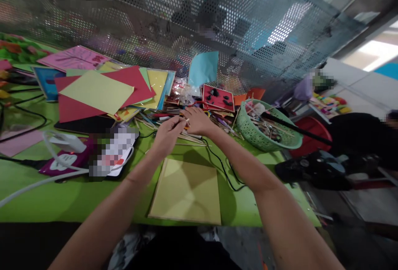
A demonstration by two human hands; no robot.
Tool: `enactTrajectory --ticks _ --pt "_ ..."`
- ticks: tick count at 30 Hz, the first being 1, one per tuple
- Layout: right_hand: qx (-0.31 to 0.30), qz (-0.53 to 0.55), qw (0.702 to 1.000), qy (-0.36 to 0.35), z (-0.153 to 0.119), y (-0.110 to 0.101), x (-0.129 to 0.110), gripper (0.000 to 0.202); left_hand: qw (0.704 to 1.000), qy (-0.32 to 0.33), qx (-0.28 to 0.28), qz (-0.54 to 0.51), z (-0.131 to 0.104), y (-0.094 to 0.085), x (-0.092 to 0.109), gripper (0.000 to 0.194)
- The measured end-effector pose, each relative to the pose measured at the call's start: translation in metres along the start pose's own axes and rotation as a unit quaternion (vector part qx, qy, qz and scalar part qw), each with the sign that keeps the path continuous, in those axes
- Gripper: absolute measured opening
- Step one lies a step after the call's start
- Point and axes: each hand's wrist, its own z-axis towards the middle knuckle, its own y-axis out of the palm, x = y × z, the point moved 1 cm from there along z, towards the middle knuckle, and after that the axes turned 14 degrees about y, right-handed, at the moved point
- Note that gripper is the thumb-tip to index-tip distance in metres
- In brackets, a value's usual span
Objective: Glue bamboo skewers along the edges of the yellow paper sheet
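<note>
Both arms reach forward over a green table. My left hand (170, 132) is closed, its fingers pinched around something small and pale that I cannot make out. Just right of it, my right hand (199, 121) lies palm down with its fingers spread over a pile of thin wooden sticks (194, 138) and tools. What is under its palm is hidden. Nearer to me, between the forearms, a square yellow board (188, 191) lies flat at the table's front edge.
Coloured paper sheets (98, 90) are stacked at the left, behind a purple power strip (66, 160) and cables. A green basket (264, 131) holds odds and ends at the right. Behind stands a perforated metal screen (199, 25); a black cable (222, 164) crosses the table.
</note>
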Motion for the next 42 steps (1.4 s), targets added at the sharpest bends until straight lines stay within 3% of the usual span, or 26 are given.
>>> enactTrajectory --ticks 8,12,14,16,19,22,28,42 --pt "0.029 -0.086 0.996 -0.011 -0.004 -0.007 -0.012 0.055 0.996 -0.013 0.034 -0.077 0.0 -0.007 0.009 0.027" --pt "0.063 -0.08 0.994 0.027 -0.014 -0.016 -0.007 0.064 0.995 -0.01 0.047 -0.092 0.001 -0.007 0.009 0.027" --pt "0.087 -0.012 0.993 0.079 -0.021 -0.025 0.0 0.065 0.994 -0.008 0.05 -0.096 0.002 -0.007 0.008 0.028" --pt "0.083 0.144 0.977 0.131 -0.031 -0.035 0.007 0.062 0.994 -0.007 0.051 -0.095 0.002 -0.007 0.008 0.028" --pt "0.003 0.4 0.902 0.164 -0.048 -0.047 0.009 0.057 0.994 -0.01 0.049 -0.092 0.002 -0.008 0.008 0.028" --pt "-0.047 0.47 0.867 0.156 -0.067 -0.055 0.002 0.055 0.995 -0.015 0.046 -0.087 0.002 -0.007 0.007 0.029" --pt "-0.067 0.458 0.876 0.135 -0.085 -0.06 -0.012 0.061 0.997 -0.025 0.035 -0.064 0.001 0.0 0.006 0.027" --pt "-0.063 0.397 0.909 0.112 -0.087 -0.064 -0.017 0.059 1.0 -0.011 -0.015 0.013 0.002 0.003 0.003 0.021"
